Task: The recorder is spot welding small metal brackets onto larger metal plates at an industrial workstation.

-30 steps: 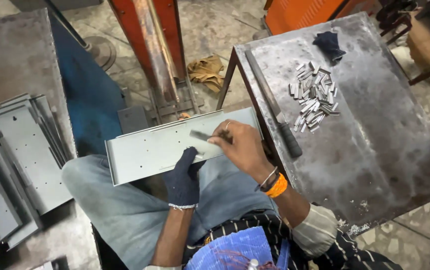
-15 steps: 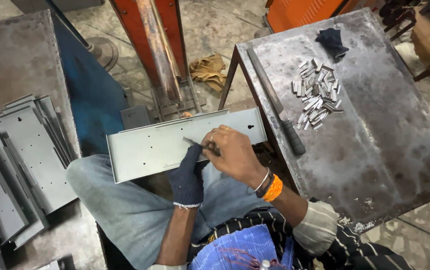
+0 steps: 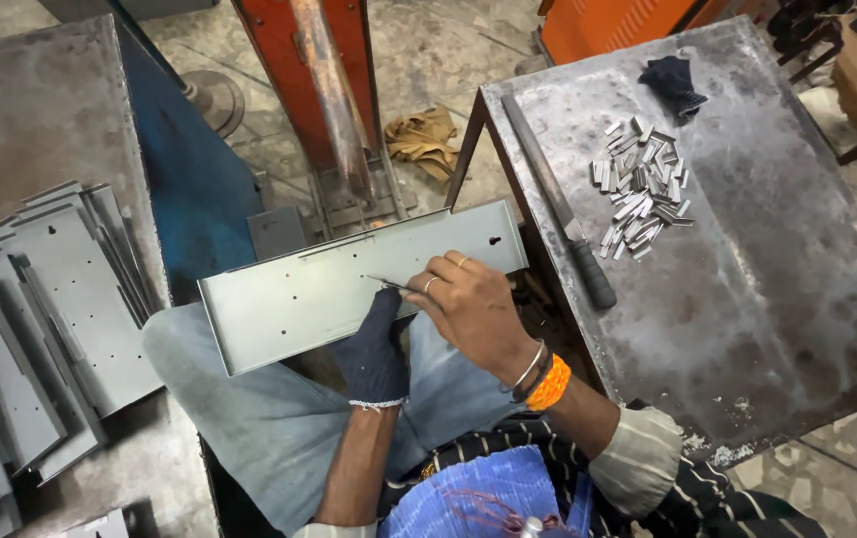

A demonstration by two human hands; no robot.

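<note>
A long grey sheet-metal panel with small holes lies across my lap. My left hand, in a dark glove, grips the panel's near edge from below. My right hand, bare with rings and orange wristbands, rests on the panel and pinches a thin metal pin whose tip touches the panel's face near the middle.
A steel table on my right carries a pile of small metal clips, a long file with a black handle and a dark glove. Several stacked grey panels lie on my left. An orange machine post stands ahead.
My right hand has slid left along the panel with the thin pin. The panel and my left hand have kept almost the same place on my lap.
</note>
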